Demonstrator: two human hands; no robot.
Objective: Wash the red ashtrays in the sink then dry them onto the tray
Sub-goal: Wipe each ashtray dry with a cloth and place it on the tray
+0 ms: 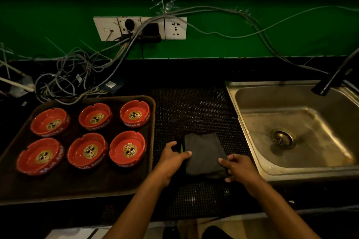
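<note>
Ashtrays [91, 136]: judged rigid, glossy, slippery if wet, chippable; best taken by the notched rim.
Look: six red round dishes, gold-and-black emblem inside, white lettering on the sides.
Place: set in two rows of three on the brown tray [77, 190], left of the sink [252, 141].
Cloth [204, 153]: dark, folded, soft; laid on the black mat [194, 106].
Left hand [172, 156]: fingers curled at the cloth's left edge.
Right hand [236, 167]: cloth's near right corner gripped.
</note>
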